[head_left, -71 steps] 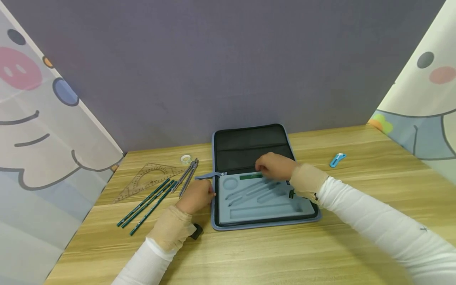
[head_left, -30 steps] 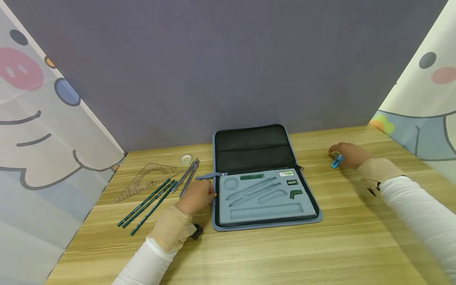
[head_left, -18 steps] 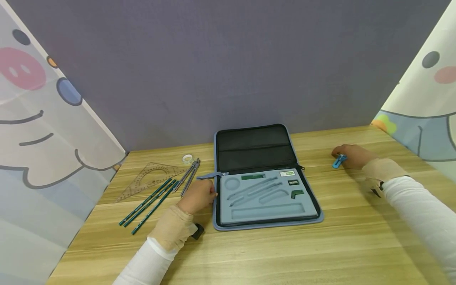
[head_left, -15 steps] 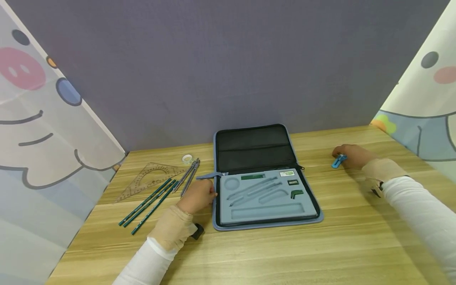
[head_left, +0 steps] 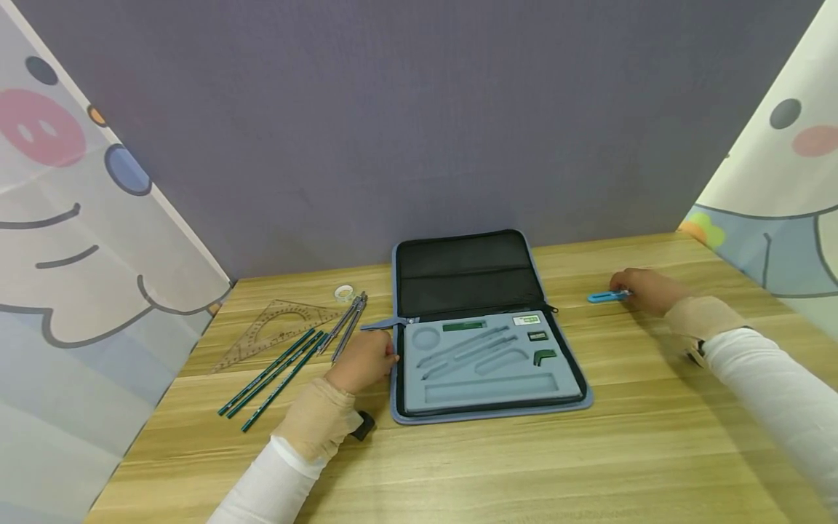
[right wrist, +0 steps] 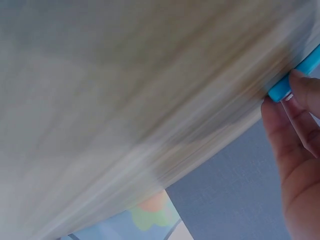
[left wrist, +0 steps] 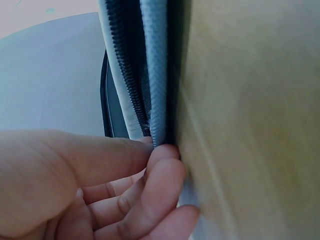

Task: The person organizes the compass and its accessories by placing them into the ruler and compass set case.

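Note:
A blue zip case (head_left: 491, 418) lies spread wide on the wooden table, its black lid leaning back and a grey-blue foam tray in its base. My left hand (head_left: 360, 360) pinches the case's left edge; in the left wrist view thumb and forefinger (left wrist: 162, 172) meet on the blue piping beside the zipper teeth (left wrist: 122, 55). Right of the case, my right hand (head_left: 647, 290) pinches a small light-blue utility knife (head_left: 604, 297), which points left. The right wrist view shows the thumb on top of the knife's end (right wrist: 281, 90), with fingers beneath.
Left of the case lie a clear protractor triangle (head_left: 252, 335), dark green pencils (head_left: 281, 382), metal compasses (head_left: 353, 320) and a tape roll (head_left: 343, 292). The foam holds a white eraser (head_left: 527, 319), a sharpener (head_left: 537, 336) and green pieces (head_left: 544, 356). A grey partition (head_left: 419, 145) stands behind.
My right hand has left the case, moved right and taken hold of the utility knife, which has since turned to point left. The left hand has stayed on the case edge.

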Demonstrator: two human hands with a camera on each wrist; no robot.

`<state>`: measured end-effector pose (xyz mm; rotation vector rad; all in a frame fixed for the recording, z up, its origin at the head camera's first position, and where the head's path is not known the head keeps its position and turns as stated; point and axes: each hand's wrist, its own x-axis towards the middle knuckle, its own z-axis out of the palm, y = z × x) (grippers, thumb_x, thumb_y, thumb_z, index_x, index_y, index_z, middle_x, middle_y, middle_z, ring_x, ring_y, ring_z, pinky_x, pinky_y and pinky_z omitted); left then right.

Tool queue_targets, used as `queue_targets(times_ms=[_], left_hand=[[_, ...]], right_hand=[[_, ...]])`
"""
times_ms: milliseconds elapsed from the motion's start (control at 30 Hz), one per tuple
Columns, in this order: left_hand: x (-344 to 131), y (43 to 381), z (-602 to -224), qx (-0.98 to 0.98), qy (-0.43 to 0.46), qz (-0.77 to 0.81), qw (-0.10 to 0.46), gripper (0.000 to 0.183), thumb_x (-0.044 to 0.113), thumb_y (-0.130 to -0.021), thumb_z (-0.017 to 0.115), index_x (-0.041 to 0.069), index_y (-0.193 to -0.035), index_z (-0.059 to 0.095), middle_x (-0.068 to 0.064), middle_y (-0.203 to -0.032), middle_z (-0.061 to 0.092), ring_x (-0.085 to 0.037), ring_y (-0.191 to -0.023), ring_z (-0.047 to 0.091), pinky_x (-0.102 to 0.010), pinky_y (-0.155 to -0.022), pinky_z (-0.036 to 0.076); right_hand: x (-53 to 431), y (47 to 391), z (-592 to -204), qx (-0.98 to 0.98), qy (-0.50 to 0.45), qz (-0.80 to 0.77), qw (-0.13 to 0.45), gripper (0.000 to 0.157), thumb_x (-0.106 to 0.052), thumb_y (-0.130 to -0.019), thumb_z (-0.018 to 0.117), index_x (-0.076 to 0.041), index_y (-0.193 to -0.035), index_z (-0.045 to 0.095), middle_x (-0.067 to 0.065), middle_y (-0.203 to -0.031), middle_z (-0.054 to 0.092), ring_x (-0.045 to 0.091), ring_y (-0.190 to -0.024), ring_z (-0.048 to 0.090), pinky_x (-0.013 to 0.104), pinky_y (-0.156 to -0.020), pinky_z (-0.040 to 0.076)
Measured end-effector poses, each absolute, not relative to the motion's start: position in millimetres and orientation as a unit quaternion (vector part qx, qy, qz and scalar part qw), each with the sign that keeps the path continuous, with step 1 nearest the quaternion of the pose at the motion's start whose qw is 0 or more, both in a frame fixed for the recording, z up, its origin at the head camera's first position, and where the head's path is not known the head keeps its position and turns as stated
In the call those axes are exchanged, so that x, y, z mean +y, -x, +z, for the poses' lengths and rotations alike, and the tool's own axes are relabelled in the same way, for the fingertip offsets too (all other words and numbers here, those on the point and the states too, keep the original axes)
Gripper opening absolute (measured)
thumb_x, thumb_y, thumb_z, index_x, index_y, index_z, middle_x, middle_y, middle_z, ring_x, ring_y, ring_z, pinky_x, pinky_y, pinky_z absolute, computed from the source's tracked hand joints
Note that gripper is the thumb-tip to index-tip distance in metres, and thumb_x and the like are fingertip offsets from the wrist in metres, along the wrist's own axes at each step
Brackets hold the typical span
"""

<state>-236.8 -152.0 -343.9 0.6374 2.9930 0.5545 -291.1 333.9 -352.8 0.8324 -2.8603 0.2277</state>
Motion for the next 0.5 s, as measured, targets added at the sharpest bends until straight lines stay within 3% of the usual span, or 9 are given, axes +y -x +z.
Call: queue_targets(times_ms=[500], left_hand=[[-151.8, 239.1, -345.4, 0.965, -0.205, 0.161, 0.010, 0.028, 0.008, -0.085, 0.068, 0.008, -0.059, 0.058, 0.002, -0.053, 0.052, -0.012, -0.048, 0.047, -0.025, -0.051, 0.039]], right_hand=[[328.5, 285.8, -350.3, -0.952, -0.279, 0.095, 0.079, 0.021, 0.014, -0.072, 0.067, -0.001, -0.085, 0.063, 0.004, -0.080, 0.063, 0.026, -0.075, 0.062, 0.040, -0.066, 0.050]])
